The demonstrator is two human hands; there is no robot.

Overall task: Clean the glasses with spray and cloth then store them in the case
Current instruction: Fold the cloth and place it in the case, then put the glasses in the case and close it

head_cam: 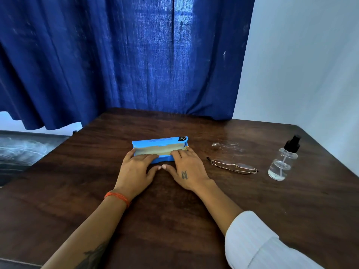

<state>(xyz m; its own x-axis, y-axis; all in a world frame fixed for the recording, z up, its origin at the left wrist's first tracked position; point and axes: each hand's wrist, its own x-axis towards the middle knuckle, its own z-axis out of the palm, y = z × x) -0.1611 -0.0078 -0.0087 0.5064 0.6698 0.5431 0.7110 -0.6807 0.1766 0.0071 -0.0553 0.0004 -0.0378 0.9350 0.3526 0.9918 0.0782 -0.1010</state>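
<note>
A blue glasses case [158, 141] stands open in the middle of the dark wooden table [174, 210], its lid tilted back and a pale cloth or lining [161, 150] showing inside. My left hand [136, 169] and my right hand [184, 169] both lie on the case's front edge, fingers reaching into the opening, thumbs nearly touching on the table. Folded gold-rimmed glasses [234, 166] lie on the table to the right of my right hand. Further right stands a clear spray bottle [282, 162] with a black pump top.
A crumpled clear plastic wrapper [226, 145] lies behind the glasses. A blue curtain [126, 61] hangs behind the table's far edge, and a white wall [301, 65] is at the right. The table's left edge drops off to a floor.
</note>
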